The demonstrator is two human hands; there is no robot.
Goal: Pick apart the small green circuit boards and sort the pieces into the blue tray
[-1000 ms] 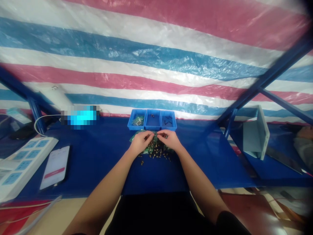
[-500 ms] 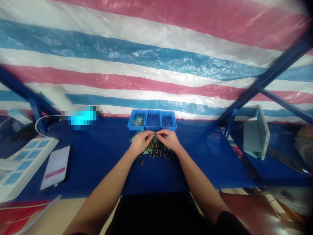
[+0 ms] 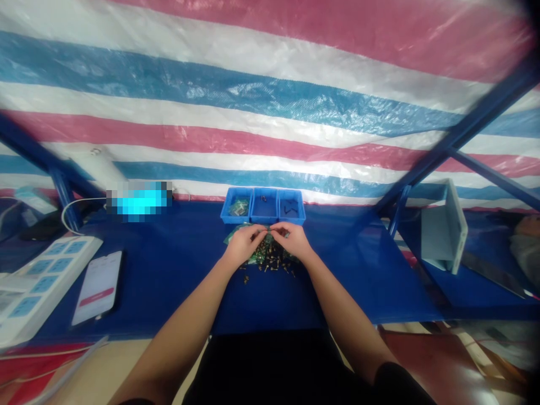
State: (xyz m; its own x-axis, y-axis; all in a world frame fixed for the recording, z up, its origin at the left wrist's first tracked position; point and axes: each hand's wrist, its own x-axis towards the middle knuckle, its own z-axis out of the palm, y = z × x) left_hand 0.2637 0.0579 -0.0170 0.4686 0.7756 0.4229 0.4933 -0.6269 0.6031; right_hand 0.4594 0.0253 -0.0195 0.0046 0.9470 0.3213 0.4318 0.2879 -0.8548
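Now, surface: I see blue table (image 3: 169, 264), striped tarp (image 3: 270, 101) behind.
Count: three blue bins (image 3: 262, 206), one phone (image 3: 98, 287).
Grip: left hand (image 3: 242, 243) and right hand (image 3: 294, 239) both pinch one small part (image 3: 268, 229) over parts pile (image 3: 270, 259).

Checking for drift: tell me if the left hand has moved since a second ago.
No. The left hand stays just below the blue bins, over the small parts.

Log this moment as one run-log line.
left hand: pinching small part | right hand: pinching same part | below: parts pile | behind: three bins | far left: phone
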